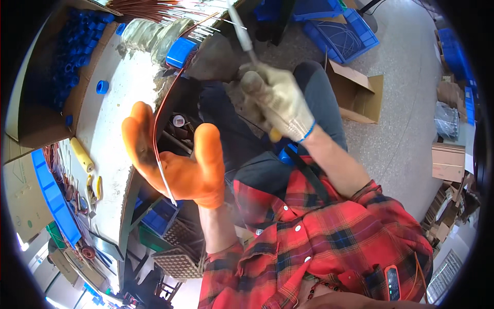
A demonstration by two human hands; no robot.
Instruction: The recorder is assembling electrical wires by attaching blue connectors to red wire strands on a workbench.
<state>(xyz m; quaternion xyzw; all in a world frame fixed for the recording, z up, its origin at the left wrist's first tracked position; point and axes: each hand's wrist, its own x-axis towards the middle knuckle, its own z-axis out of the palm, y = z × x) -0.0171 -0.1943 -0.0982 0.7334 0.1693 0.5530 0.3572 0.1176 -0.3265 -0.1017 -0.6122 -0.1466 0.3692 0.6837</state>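
Note:
My left hand [175,159], in an orange rubber glove, is closed on a thin copper tube [158,123] that curves up from the palm toward the bench's far end. My right hand [275,103], in a dirty whitish knit glove, grips a slim metal rod tool [242,33] with a yellow butt end [275,135]. The rod points up and away. Both hands hover over my lap beside the white workbench [116,118], a short gap apart.
A cardboard box of blue caps [67,56] sits on the bench's far left, with a loose blue cap [102,86], a yellow cylinder [81,153] and yellow-handled pliers [95,188] nearby. Copper tubes [149,7] lie at the top. Blue crates [339,28] and an open carton [360,95] stand on the floor.

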